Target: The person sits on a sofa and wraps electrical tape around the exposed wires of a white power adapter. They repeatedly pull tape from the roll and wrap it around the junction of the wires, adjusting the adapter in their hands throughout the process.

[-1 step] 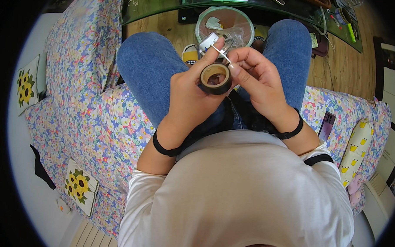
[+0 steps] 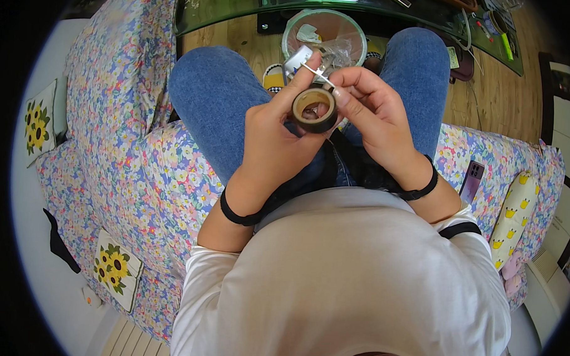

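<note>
My left hand [image 2: 278,115] is closed around a small white block-shaped thing [image 2: 298,58], with the thumb pressed on it. A thin white cord or strip [image 2: 317,74] runs from the block toward my right hand [image 2: 372,112], whose thumb and forefinger pinch around its near end. Between both hands sits a roll of black tape [image 2: 325,124] with a brown core, resting against my left fingers. Fingertips show through its hole. Whether tape runs from the roll to the cord is too small to tell.
Beyond my hands, a round waste bin [image 2: 325,17] holds crumpled plastic and paper. A green glass table [image 2: 228,16] crosses the far side. I sit on a floral-covered sofa [image 2: 172,168]; a phone [image 2: 472,181] and a long crown-patterned cushion [image 2: 514,217] lie to my right.
The tape roll has shifted slightly right and away from me. The white block has tipped a little; both hands keep their holds.
</note>
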Tool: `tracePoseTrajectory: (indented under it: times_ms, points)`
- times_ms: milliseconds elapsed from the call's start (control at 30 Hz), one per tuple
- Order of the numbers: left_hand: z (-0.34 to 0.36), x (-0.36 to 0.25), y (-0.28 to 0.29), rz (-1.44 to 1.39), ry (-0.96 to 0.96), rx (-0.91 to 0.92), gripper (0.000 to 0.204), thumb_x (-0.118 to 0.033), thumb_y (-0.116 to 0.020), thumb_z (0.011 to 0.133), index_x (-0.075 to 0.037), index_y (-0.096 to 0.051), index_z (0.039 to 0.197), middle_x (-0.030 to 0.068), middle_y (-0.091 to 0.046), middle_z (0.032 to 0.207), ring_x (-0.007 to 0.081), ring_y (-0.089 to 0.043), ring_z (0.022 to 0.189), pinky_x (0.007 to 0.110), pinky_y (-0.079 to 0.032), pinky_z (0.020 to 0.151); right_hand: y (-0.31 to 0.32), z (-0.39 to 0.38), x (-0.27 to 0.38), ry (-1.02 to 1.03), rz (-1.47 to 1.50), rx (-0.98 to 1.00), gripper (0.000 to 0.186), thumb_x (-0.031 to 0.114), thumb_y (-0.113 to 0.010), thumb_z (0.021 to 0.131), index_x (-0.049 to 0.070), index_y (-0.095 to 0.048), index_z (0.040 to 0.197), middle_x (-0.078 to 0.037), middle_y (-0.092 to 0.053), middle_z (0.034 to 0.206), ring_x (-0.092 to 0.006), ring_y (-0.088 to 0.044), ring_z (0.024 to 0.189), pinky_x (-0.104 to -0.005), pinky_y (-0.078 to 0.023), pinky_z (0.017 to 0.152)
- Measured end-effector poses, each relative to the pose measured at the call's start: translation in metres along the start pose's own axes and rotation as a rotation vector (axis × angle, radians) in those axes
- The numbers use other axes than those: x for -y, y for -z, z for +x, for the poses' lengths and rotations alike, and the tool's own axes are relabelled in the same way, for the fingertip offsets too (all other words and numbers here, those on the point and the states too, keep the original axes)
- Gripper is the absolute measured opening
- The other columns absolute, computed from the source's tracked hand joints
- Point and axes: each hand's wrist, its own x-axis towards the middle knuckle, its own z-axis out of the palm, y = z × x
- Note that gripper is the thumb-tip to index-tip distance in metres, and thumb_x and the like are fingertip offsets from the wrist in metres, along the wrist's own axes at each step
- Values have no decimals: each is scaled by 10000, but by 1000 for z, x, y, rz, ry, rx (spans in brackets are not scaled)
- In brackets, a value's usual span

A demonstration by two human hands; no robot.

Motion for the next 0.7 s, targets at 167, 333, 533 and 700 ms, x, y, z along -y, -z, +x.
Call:
tracePoseTrajectory:
  times_ms: [167, 333, 533, 700]
  points:
    - [0, 3, -2, -158, 16, -12, 668, -89, -786, 928, -92, -532, 1546, 15, -724, 952, 44, -625, 813, 214, -520, 704, -5, 2, -3, 79, -79, -93, 281, 212, -553, 1111, -13, -605, 1271, -36, -690, 1131, -62, -612, 994, -246, -519, 860]
    - [-1, 2, -2, -487, 172, 28, 563, -144, -718, 1020, -65, -526, 1544, 49, -720, 1126, 61, -633, 966, 211, -524, 807, -7, -6, -5, 120, -168, -116, 248, 189, -582, 1093, -9, -642, 1231, -77, -711, 1124, -85, -617, 1084, -289, -528, 896]
    - [-1, 0, -4, -635, 205, -14, 538, -156, -716, 1024, -30, -545, 1518, 89, -710, 1236, 102, -639, 1072, 262, -542, 914, -4, 6, -6, 598, -698, -153, 231, 112, -739, 945, 20, -710, 1155, -144, -709, 1119, -267, -658, 1076, -382, -524, 938]
    - [-4, 5, -4, -549, 156, -98, 475, -134, -737, 1003, -48, -621, 1456, 78, -719, 1159, 89, -655, 978, 243, -551, 833, 0, 2, 0, 700, -910, -119, 456, 157, -883, 766, 36, -722, 1176, -135, -700, 1099, -322, -653, 1068, -436, -513, 965]
